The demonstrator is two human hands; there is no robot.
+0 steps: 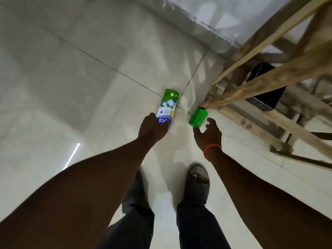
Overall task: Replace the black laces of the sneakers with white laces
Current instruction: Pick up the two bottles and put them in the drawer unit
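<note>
No sneakers or laces are in view. I look down at a pale tiled floor. A green, white and blue spray can (167, 106) lies on the floor, and my left hand (152, 128) grips its blue lower end. A green cap (198, 117) lies on the floor to the right, beside a wooden leg. My right hand (208, 134) hovers just below the cap with fingers spread, not touching it. An orange thread is tied round that wrist.
A wooden frame (260, 87) with slanted legs and crossbars fills the right side, with a black box (267, 83) under it. A white wall base (197, 24) runs along the top. My feet in grey slides (197, 184) and dark trousers stand below the hands.
</note>
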